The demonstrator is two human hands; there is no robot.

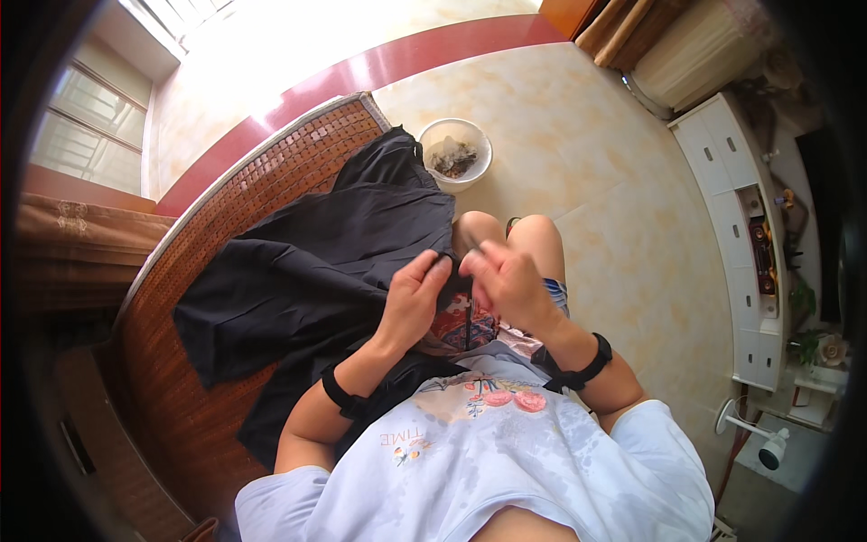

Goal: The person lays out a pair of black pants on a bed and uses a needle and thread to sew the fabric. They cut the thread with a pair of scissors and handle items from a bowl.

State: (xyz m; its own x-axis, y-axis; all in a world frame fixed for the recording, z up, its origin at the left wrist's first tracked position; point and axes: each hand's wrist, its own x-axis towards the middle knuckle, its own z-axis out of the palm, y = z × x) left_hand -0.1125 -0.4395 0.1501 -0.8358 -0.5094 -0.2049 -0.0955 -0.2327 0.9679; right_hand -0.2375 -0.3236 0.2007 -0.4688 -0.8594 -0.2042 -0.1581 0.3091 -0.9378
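Note:
A large black cloth garment (307, 244) lies spread over the woven brown mat to my left, its near part reaching my lap. My left hand (417, 289) is closed in a pinch on the garment's edge, thumb on top. Just to its right, my right hand (508, 282) is raised over my knees with its fingers drawn together. Motion smears the fingertips, and whatever they hold is too small or blurred to name. A narrow gap separates the two hands. A patterned reddish cloth (462, 325) shows beneath them on my lap.
A white bin (455, 154) with rubbish in it stands on the tiled floor beyond my knees. The brown woven mat (271, 167) covers the seat on the left. A white drawer cabinet (722, 199) and a white camera (768, 447) are at the right.

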